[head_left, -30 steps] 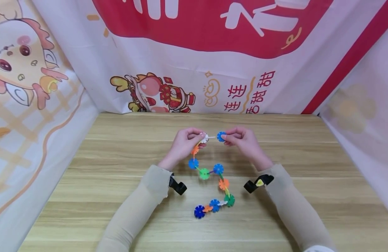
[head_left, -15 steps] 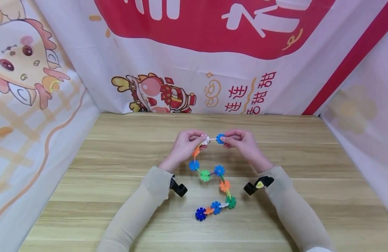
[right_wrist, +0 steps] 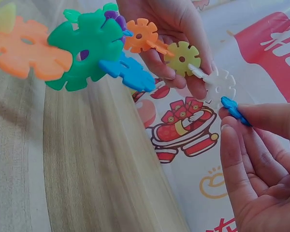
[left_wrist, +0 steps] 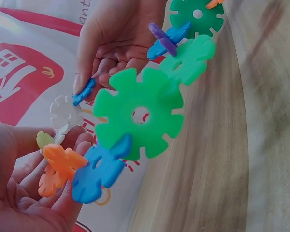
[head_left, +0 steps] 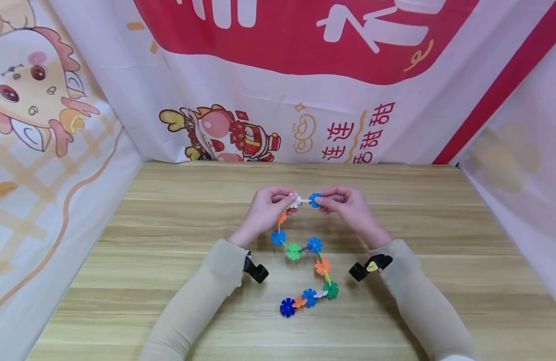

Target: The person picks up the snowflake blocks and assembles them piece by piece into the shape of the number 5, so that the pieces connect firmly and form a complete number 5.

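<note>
My left hand [head_left: 265, 209] pinches a white notched plastic disc [head_left: 295, 200] at the far end of a chain of interlocking snowflake discs. My right hand [head_left: 348, 206] pinches a blue disc [head_left: 315, 200] between thumb and fingers. Between the two, a second white disc [right_wrist: 220, 86] stands edge-on in the head view, its edge meeting the blue one. From the left hand the chain winds toward the person through a yellow disc [right_wrist: 182, 59], an orange disc [right_wrist: 141, 36], a green disc [head_left: 294, 251] and others, ending at a dark blue disc [head_left: 288, 307].
A wood-grain table [head_left: 178, 210] lies under the hands and the chain. White printed cloth [head_left: 278, 90] with red shapes and cartoon figures hangs at the back, with more along both sides. Each forearm wears a black wrist camera [head_left: 259, 273].
The blue disc in my right hand has come slightly left, closing some of the distance to the white disc in my left hand. The rest of the chain keeps its winding shape.
</note>
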`<action>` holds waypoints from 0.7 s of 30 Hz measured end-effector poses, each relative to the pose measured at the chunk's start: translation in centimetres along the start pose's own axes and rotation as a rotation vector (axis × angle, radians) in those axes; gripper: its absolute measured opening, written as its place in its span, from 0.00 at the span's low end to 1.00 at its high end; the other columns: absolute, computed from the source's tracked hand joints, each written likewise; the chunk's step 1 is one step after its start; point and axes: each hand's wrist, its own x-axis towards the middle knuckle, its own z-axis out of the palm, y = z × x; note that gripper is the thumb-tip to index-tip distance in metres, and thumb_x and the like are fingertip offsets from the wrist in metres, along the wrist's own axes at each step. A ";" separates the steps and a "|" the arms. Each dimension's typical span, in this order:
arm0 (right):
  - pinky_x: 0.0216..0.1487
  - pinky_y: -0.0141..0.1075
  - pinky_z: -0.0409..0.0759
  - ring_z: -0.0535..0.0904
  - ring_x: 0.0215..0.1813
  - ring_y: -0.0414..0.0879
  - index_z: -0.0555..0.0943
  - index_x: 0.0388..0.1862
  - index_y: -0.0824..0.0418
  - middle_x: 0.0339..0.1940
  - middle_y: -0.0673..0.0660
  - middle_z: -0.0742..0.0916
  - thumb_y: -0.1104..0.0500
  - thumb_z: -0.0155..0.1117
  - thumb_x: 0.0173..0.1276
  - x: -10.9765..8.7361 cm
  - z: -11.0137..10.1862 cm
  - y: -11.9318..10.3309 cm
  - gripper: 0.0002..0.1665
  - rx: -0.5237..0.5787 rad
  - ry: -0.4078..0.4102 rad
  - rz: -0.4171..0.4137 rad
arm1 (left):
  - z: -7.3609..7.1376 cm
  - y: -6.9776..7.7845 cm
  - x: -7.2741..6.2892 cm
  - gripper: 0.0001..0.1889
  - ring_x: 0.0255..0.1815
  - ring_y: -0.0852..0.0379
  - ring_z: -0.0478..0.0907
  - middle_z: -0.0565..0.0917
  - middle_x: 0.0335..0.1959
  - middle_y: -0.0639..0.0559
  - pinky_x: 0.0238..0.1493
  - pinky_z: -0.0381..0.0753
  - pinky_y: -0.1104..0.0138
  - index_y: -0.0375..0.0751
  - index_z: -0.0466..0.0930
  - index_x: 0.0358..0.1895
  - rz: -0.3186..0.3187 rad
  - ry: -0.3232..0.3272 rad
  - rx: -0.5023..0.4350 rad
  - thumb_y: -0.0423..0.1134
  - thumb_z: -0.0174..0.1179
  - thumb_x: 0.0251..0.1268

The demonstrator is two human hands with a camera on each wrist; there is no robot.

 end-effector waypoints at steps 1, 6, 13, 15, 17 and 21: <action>0.51 0.48 0.85 0.88 0.40 0.51 0.83 0.47 0.66 0.41 0.59 0.90 0.55 0.72 0.70 0.0 0.1 0.0 0.16 -0.004 -0.001 0.003 | 0.0 0.0 0.0 0.11 0.38 0.51 0.88 0.88 0.42 0.45 0.45 0.87 0.58 0.33 0.83 0.52 0.001 0.003 0.001 0.37 0.61 0.75; 0.51 0.47 0.85 0.88 0.40 0.51 0.83 0.48 0.66 0.42 0.59 0.90 0.56 0.72 0.71 0.0 0.3 0.1 0.15 -0.014 0.002 0.011 | 0.4 0.0 -0.2 0.11 0.37 0.51 0.88 0.89 0.41 0.44 0.48 0.85 0.51 0.32 0.83 0.51 0.011 0.022 -0.004 0.37 0.61 0.75; 0.46 0.40 0.86 0.87 0.38 0.47 0.82 0.48 0.70 0.41 0.61 0.90 0.60 0.70 0.72 0.0 0.7 0.6 0.14 0.064 0.012 0.003 | 1.1 -0.3 -0.2 0.11 0.37 0.47 0.88 0.89 0.38 0.46 0.47 0.85 0.46 0.32 0.85 0.49 0.024 0.048 0.016 0.37 0.61 0.75; 0.47 0.40 0.86 0.87 0.38 0.47 0.82 0.48 0.71 0.41 0.60 0.90 0.60 0.70 0.72 0.1 0.7 0.8 0.15 0.086 0.015 0.007 | 1.1 -0.3 -0.2 0.11 0.36 0.47 0.87 0.89 0.38 0.46 0.47 0.85 0.46 0.32 0.84 0.50 0.025 0.044 0.010 0.38 0.61 0.75; 0.49 0.41 0.86 0.87 0.38 0.46 0.82 0.49 0.71 0.41 0.59 0.90 0.59 0.71 0.71 0.4 0.5 0.8 0.16 0.100 0.021 0.012 | 1.0 -0.3 0.0 0.12 0.36 0.48 0.87 0.89 0.39 0.45 0.46 0.85 0.47 0.32 0.83 0.50 0.035 0.027 -0.005 0.39 0.61 0.76; 0.51 0.43 0.85 0.86 0.38 0.44 0.81 0.51 0.71 0.40 0.57 0.90 0.59 0.71 0.71 1.1 -0.1 0.4 0.17 0.147 0.036 0.007 | 0.7 -0.1 0.6 0.14 0.35 0.48 0.87 0.87 0.43 0.43 0.44 0.87 0.52 0.33 0.82 0.53 0.028 0.005 -0.035 0.42 0.60 0.77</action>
